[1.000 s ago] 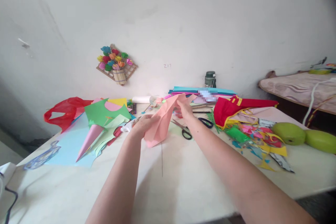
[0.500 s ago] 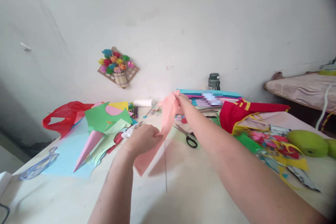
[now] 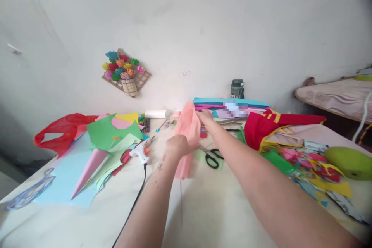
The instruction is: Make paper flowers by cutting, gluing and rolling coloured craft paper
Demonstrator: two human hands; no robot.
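Both my hands hold a salmon-pink paper sheet (image 3: pixel 188 124) above the middle of the white table (image 3: pixel 203 209). My left hand (image 3: pixel 178 146) grips the sheet's lower part in a closed fist, and the paper hangs down below it, blurred. My right hand (image 3: pixel 207 116) pinches the sheet's upper right edge, farther back. Black-handled scissors (image 3: pixel 212 157) lie on the table just right of the paper. A white glue gun (image 3: pixel 141 151) with a black cord rests to the left of my left hand.
Green, yellow, pink and light-blue paper sheets (image 3: pixel 113 131) and a pink paper cone (image 3: pixel 87 168) lie at left beside a red plastic bag (image 3: pixel 59 131). A stack of coloured sheets (image 3: pixel 229 104), red cloth (image 3: pixel 270 124), paper scraps (image 3: pixel 314 166) and a green round object (image 3: pixel 347 162) fill the right.
My left hand has moved up and right along the pink paper, closer to my right hand, bunching the sheet. The glue gun and its cord have come into view.
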